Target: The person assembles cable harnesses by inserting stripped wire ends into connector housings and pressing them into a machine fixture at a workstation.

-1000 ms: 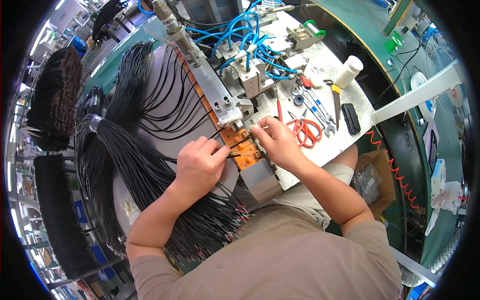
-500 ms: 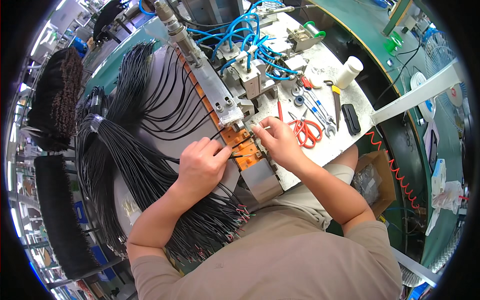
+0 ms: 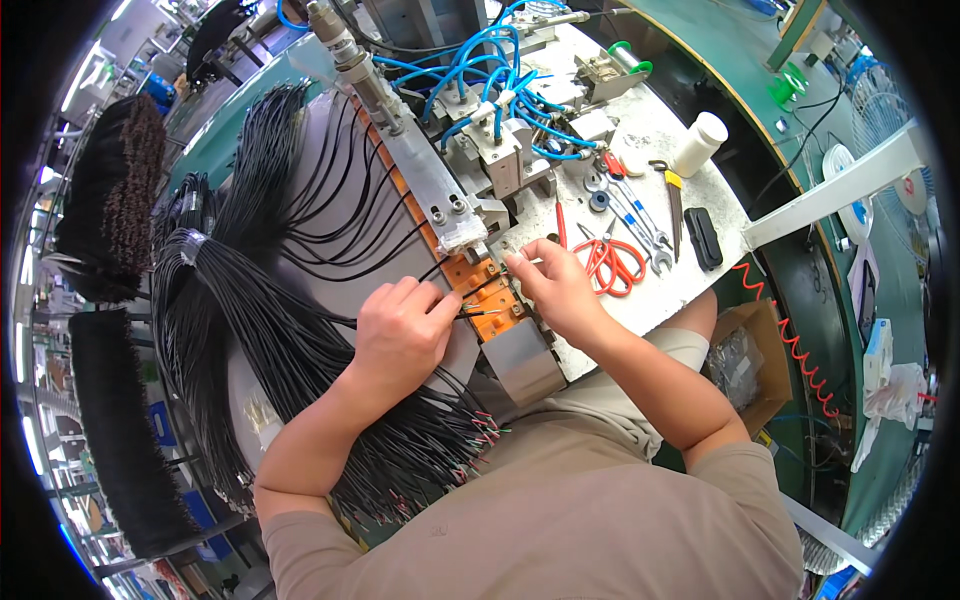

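The slim, straight black cable (image 3: 480,314) sits pinched in the left hand (image 3: 402,325), practically unmoved since earlier; I cannot tell the grip of the right hand (image 3: 563,292).

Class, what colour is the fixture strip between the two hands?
The fixture strip is orange, showing best in the head view.

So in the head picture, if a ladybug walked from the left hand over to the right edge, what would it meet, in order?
Left hand, right hand, red-handled scissors, yellow-handled tool, long black object, red coiled cord, pale plastic bag.
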